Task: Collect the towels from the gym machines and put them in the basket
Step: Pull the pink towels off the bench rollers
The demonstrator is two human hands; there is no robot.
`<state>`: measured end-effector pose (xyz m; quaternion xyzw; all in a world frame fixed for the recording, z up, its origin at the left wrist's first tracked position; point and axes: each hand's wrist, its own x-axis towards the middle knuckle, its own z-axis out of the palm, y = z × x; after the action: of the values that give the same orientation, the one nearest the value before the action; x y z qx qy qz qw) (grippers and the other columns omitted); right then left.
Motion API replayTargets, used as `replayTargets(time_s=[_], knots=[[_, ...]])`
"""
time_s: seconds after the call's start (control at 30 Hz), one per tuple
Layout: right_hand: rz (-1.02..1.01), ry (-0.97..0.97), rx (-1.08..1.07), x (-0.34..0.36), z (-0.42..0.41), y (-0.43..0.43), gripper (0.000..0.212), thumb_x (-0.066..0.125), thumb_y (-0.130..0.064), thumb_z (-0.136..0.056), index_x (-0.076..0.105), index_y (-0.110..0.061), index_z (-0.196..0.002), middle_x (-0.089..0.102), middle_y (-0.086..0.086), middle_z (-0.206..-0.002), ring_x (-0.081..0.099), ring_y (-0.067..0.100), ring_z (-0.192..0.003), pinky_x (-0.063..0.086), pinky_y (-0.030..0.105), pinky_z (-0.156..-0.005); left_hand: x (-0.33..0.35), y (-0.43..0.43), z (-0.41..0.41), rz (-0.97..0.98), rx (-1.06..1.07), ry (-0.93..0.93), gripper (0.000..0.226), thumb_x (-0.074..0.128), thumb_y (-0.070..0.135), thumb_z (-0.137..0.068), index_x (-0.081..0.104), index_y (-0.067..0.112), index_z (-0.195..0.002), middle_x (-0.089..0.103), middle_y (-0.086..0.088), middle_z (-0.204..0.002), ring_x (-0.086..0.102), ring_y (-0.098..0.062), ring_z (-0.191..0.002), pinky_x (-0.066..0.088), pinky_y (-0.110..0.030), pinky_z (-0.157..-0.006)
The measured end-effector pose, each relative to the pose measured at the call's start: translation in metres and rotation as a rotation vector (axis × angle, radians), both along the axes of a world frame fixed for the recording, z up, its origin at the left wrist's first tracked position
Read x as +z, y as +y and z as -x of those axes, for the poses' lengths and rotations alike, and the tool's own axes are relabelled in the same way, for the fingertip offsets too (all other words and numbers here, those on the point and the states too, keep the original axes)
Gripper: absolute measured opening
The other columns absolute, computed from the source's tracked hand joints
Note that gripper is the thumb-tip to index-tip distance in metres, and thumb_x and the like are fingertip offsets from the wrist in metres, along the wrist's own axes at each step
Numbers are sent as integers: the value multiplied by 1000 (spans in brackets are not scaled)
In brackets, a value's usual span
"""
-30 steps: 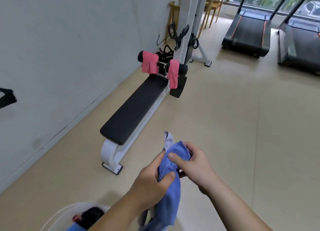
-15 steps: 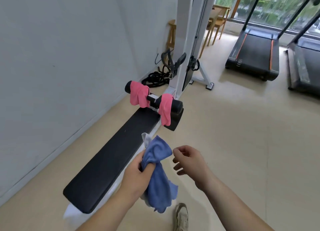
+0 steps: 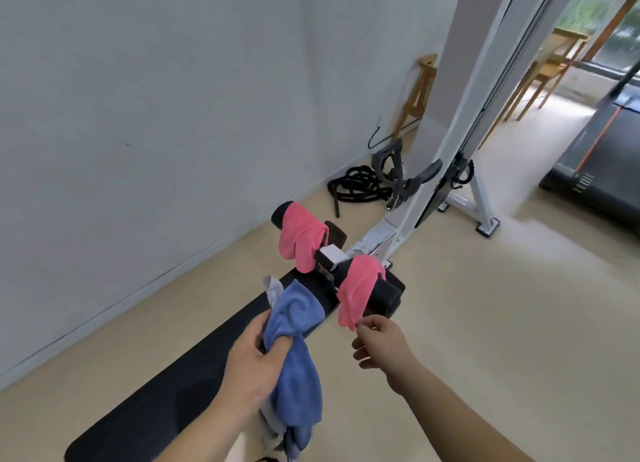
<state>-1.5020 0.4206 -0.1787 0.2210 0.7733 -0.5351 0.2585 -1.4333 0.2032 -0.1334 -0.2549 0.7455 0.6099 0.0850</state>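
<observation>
My left hand (image 3: 252,364) grips a bunched blue towel (image 3: 294,350) with a grey one under it, held over the black bench pad (image 3: 180,382). Two pink towels hang on the bench's black foam rollers: the left pink towel (image 3: 300,239) on the far roller, the right pink towel (image 3: 356,290) on the near one. My right hand (image 3: 379,343) is just below the right pink towel, thumb and forefinger pinched at its lower corner. The basket is out of view.
A grey wall runs along the left. A white cable machine upright (image 3: 446,139) stands behind the bench, with black ropes (image 3: 353,187) and handles on the floor. A treadmill (image 3: 602,163) is at the far right, wooden chairs (image 3: 550,66) behind.
I have moved closer to the bench's roller end. My right hand let go of the blue towel and reached forward to the lower corner of the right pink towel. The basket left the view.
</observation>
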Motion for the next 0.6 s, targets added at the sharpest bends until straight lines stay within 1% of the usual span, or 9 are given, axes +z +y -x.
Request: replayTargets(time_s=[0.1, 0.2, 0.27, 0.3, 0.37, 0.4, 0.47, 0.53, 0.6], knots=[[-59, 8, 14, -24, 61, 5, 22, 55, -17, -93, 64, -3, -107, 65, 11, -84, 60, 23, -69, 50, 33, -60, -18, -6, 65, -13, -22, -28, 24, 72, 18, -94, 71, 40, -101, 79, 15, -93, 76, -11, -92, 62, -36, -87], [-158, 12, -41, -52, 114, 6, 21, 57, -18, -87, 61, 2, -93, 59, 7, -76, 51, 21, -66, 44, 32, -58, -36, -12, 124, 14, -53, -64, 19, 71, 18, -94, 70, 36, -102, 78, 18, -89, 76, -14, -92, 62, -37, -86], [-218, 10, -58, -70, 150, 5, 14, 57, -13, -87, 55, -6, -74, 52, 2, -70, 44, 17, -60, 38, 25, -53, -47, -13, 157, 28, -86, -91, 18, 71, 20, -93, 70, 36, -101, 79, 13, -90, 76, -14, -92, 62, -41, -89], [-248, -1, -53, -80, 168, 4, 19, 57, -12, -88, 53, -14, -70, 51, -2, -70, 43, 15, -58, 36, 20, -51, -53, -13, 171, 30, -99, -103, 21, 71, 20, -93, 70, 39, -101, 80, 11, -93, 76, -12, -93, 62, -42, -91], [-305, -55, -32, -94, 199, 5, 11, 57, -21, -93, 60, -20, -82, 60, -1, -82, 55, 15, -68, 40, 18, -54, -63, -12, 194, 37, -132, -122, 29, 71, 20, -93, 68, 48, -101, 80, 14, -98, 76, -8, -97, 61, -42, -95], [-341, -81, 2, -106, 214, 9, 17, 54, -29, -94, 64, -15, -96, 66, 4, -94, 63, 21, -80, 47, 24, -61, -66, -10, 204, 39, -145, -136, 32, 71, 21, -93, 67, 51, -103, 79, 18, -100, 76, -6, -99, 61, -41, -96], [-433, -130, 45, -134, 247, 21, 52, 42, -43, -90, 64, -4, -118, 67, 15, -112, 67, 35, -100, 57, 38, -82, -72, -7, 226, 36, -156, -172, 34, 70, 20, -94, 66, 51, -110, 79, 23, -103, 75, 0, -101, 60, -38, -98], [-473, -242, 88, -172, 279, 44, 68, 36, -51, -87, 61, -5, -130, 66, 17, -121, 65, 38, -110, 56, 48, -96, -79, -2, 248, 44, -140, -189, 36, 70, 20, -95, 66, 47, -119, 78, 25, -104, 74, 3, -101, 60, -36, -98], [-491, -411, 114, -182, 309, 55, 75, 41, -56, -87, 54, -9, -144, 64, 14, -135, 61, 36, -124, 49, 47, -108, -86, 4, 266, 52, -117, -214, 39, 71, 20, -94, 66, 43, -126, 78, 24, -107, 73, 3, -104, 60, -34, -99]])
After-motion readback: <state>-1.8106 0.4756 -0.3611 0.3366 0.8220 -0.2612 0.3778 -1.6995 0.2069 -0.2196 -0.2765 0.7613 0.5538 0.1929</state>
